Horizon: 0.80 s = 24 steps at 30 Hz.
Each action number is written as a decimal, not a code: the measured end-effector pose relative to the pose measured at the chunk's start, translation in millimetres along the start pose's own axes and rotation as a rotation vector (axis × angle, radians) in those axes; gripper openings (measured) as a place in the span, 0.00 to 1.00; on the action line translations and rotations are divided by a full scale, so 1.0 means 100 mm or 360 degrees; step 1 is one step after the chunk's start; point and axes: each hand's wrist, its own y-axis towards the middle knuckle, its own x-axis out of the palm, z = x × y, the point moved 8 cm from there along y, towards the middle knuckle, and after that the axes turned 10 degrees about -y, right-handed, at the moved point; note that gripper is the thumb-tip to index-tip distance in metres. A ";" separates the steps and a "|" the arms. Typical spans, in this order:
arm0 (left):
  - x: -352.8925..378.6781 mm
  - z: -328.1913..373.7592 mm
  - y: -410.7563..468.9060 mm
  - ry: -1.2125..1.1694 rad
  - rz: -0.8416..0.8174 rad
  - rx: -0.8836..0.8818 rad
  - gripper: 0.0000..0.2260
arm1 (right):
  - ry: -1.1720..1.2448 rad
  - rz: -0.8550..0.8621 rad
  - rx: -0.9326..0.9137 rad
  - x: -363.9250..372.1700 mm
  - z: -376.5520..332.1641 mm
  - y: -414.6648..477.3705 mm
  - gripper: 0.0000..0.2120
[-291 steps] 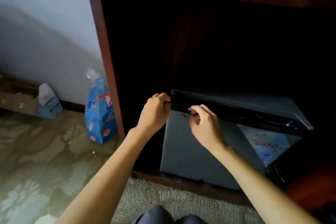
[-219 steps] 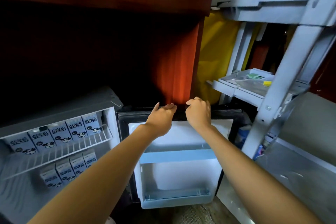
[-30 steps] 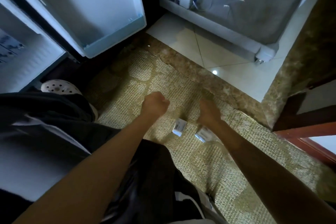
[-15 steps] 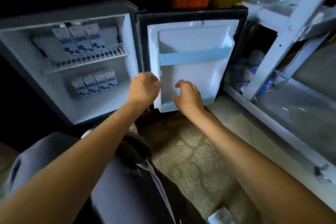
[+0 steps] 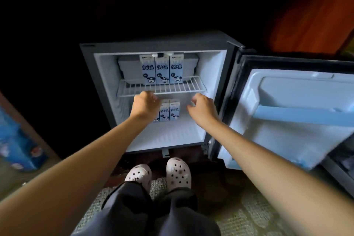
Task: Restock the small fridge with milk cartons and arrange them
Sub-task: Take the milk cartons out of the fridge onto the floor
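The left hand [image 5: 146,105] is curling its fingers just under the front edge of the wire shelf [image 5: 161,87] and is covering the left part of the lower row. I cannot tell if it is gripping a carton or closing on nothing. The right hand [image 5: 203,110] is hanging at the right of that row with loosely bent fingers and is holding nothing that I can see.

I think both hands are reaching in to line up the lower milk cartons [image 5: 170,110]. These are standing upright and touching each other on the floor of the small fridge [image 5: 103,82], faces to the front. Above them, three upper cartons [image 5: 161,69] are standing side by side at the middle of the wire shelf, in front of a grey box [image 5: 129,67].

The shelf edge is sitting low over the lower row, so it is probably leaving little room to lift a carton there. The door [image 5: 287,92] is standing wide open at the right. Two pale clogs [image 5: 178,172] are standing just before the fridge, and a blue package [image 5: 17,151] is lying well apart at the left.
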 end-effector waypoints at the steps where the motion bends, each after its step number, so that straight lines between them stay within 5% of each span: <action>1: -0.01 -0.07 0.11 0.0002 0.0015 -0.0024 0.11 | 0.0020 -0.0019 -0.0005 0.06 -0.02 0.11 0.15; 13: 0.21 -0.46 1.43 -0.0275 0.0162 -0.0043 0.22 | 0.0283 0.0161 0.0129 0.49 -0.18 1.52 0.28; 16: 0.28 -0.53 1.62 -0.0411 0.0228 -0.0052 0.25 | 0.0399 0.0126 0.0126 0.68 -0.18 1.72 0.38; 24: 0.30 -0.72 1.82 -0.0584 0.0506 -0.0050 0.27 | 0.0444 0.0276 0.0056 0.82 -0.09 1.93 0.44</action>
